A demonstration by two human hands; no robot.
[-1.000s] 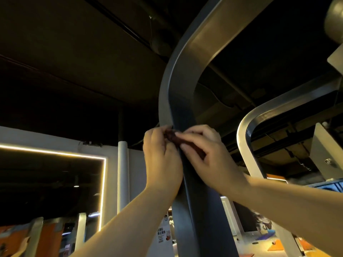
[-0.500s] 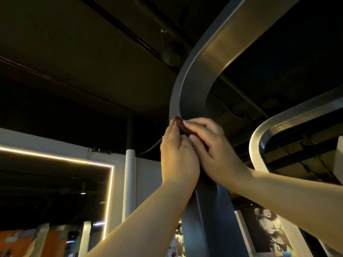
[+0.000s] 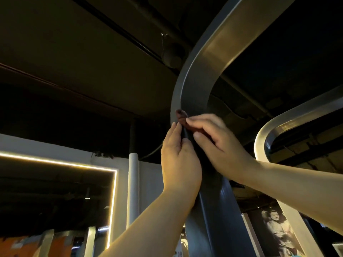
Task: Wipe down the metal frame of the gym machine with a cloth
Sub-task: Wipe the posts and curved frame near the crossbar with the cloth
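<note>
Both hands have climbed the post since a second ago, and the cloth (image 3: pixel 181 115) now shows above the fingertips, just under the bend. The right hand (image 3: pixel 213 143) curls its fingers over the dark red cloth and pinches it against the front face of the frame (image 3: pixel 219 52). The left hand (image 3: pixel 179 160) lies along the post's left edge with its fingers nearly straight, touching the metal (whether any cloth runs under them I cannot tell). The relation that matters is direction: the frame's long axis rises straight up from the hands, then curves away up and to the right. The unwiped stretch probably lies along that curve, so the right hand, already leading on that side, looks better placed to carry the cloth on.
</note>
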